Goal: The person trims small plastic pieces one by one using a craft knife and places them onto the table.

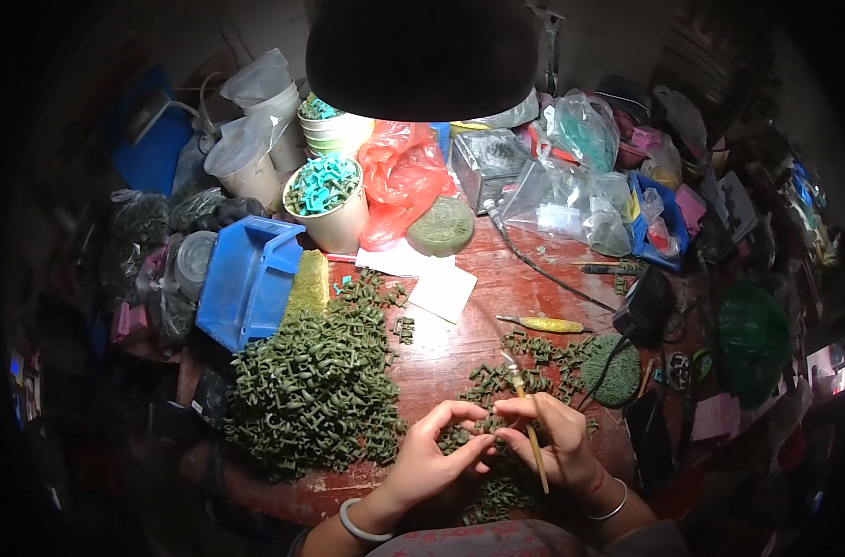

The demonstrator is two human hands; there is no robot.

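Observation:
My right hand (560,438) is closed around a slim tool with a brown handle (536,457) and a silvery tip, tilted up to the left. Its thumb and index finger also come together close to the fingers of my left hand (437,455). The left thumb and fingers are bent in a pinch; whatever lies between them is too small to make out. Under and around both hands are scattered small dark green pieces (496,497). To the left rises a large heap of the same angular green pieces (311,399).
A blue bin (246,283) stands behind the heap, beside a cup of green and turquoise pieces (335,219). A white card (443,293), a yellow-handled tool (545,325) and a round green pad (612,371) lie on the red table (432,371). Bags crowd the back; a dark lamp (422,56) overhangs.

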